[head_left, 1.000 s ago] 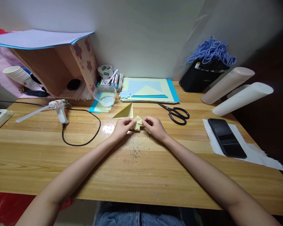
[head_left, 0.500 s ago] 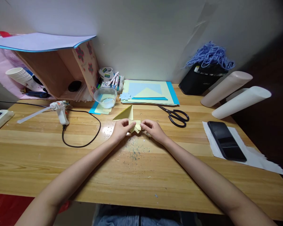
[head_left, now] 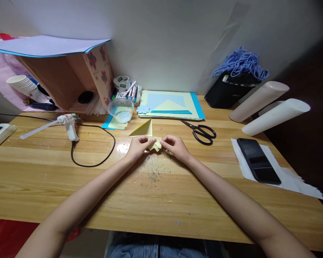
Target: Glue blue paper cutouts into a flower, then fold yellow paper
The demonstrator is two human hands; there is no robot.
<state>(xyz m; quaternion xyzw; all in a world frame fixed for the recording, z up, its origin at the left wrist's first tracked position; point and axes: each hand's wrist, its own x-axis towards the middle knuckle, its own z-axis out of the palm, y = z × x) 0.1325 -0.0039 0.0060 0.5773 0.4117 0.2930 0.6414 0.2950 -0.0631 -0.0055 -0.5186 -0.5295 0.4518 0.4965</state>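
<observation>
Between my two hands is a small piece of folded yellow paper, with pointed flaps at its lower edge. My left hand pinches its left side, thumb on top. On the other side, my right hand grips the right edge between thumb and fingertips. Parts of the paper are hidden behind the fingers. Just beyond my left hand, a yellow paper triangle stands with a fold on the table. Small paper scraps are scattered below the hands.
Black-handled scissors lie right of the hands. A white glue gun and its looped cord sit left. Behind are a clear bowl, markers and stacked coloured paper. A phone rests at right.
Both hands keep hold of the folded yellow paper in almost the same place. The view has shifted very slightly; nothing else has visibly moved.
</observation>
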